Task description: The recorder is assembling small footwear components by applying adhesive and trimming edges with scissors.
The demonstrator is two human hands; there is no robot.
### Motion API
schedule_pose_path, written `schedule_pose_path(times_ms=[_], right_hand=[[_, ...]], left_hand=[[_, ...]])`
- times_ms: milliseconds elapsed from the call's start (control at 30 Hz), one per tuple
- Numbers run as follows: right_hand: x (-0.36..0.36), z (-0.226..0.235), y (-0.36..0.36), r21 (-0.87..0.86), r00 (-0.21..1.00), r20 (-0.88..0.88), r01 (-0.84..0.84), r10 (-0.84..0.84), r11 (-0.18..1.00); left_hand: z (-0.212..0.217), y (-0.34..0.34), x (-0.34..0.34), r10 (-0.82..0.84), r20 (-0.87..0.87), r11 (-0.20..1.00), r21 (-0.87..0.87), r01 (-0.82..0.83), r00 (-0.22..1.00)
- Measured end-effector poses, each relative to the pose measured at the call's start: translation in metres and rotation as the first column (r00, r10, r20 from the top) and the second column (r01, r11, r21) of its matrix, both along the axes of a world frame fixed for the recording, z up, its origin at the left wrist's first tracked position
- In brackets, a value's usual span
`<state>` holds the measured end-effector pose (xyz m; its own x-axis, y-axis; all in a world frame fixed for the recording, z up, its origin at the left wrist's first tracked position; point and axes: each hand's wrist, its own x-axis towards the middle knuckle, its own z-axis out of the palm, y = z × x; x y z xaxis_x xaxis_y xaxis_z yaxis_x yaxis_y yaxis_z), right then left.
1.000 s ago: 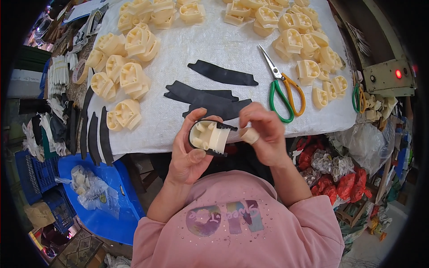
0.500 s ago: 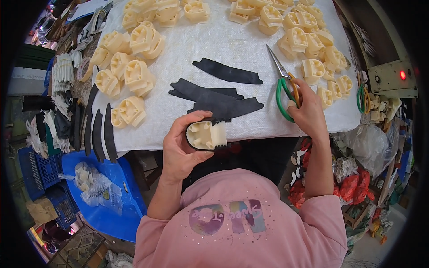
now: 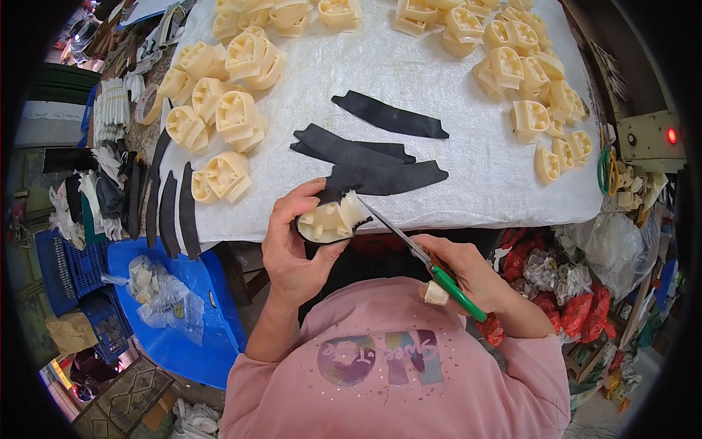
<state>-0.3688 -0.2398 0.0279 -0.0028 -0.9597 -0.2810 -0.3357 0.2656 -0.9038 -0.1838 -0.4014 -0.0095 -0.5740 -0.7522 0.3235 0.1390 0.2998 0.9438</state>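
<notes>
My left hand (image 3: 292,238) is closed around a cream plastic part (image 3: 329,217), a rounded hollow shell with posts inside. A black strip wraps its outer edge, with ragged ends beside the part's straight side. In my right hand (image 3: 472,274) is a pair of scissors (image 3: 455,293) with green and orange handles. Their blades slant up-left, the tips at the strip's ragged end by the part; whether they touch it I cannot tell. A pale band (image 3: 435,293) sits around a right-hand finger. Just beyond the part, several flat black strips (image 3: 391,177) lie overlapping on the white-covered table (image 3: 292,212).
Cream parts stand in clusters at the table's left (image 3: 241,121) and right (image 3: 530,121). Narrow black strips (image 3: 189,212) hang over the front left edge. A blue plastic chair (image 3: 219,314) with clear bags stands lower left. Red bags (image 3: 585,311) lie at right.
The scissors have come off the table's right side, down and left to the part, in my right hand. My left hand has tilted the part. The whole view has shifted slightly.
</notes>
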Motion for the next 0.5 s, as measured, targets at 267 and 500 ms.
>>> schedule_pose_path(times_ms=[267,500], right_hand=[[0.003,-0.004,-0.002,0.015,0.999,0.037,-0.029,0.029,0.999],[0.011,-0.007,-0.003,-0.067,0.999,0.042,0.032,-0.029,0.997]], left_hand=[[-0.001,0.004,-0.003,0.023,0.017,0.995,-0.098,-0.021,1.000],[-0.002,0.008,-0.004,0.046,0.005,0.990,-0.133,-0.045,0.999]])
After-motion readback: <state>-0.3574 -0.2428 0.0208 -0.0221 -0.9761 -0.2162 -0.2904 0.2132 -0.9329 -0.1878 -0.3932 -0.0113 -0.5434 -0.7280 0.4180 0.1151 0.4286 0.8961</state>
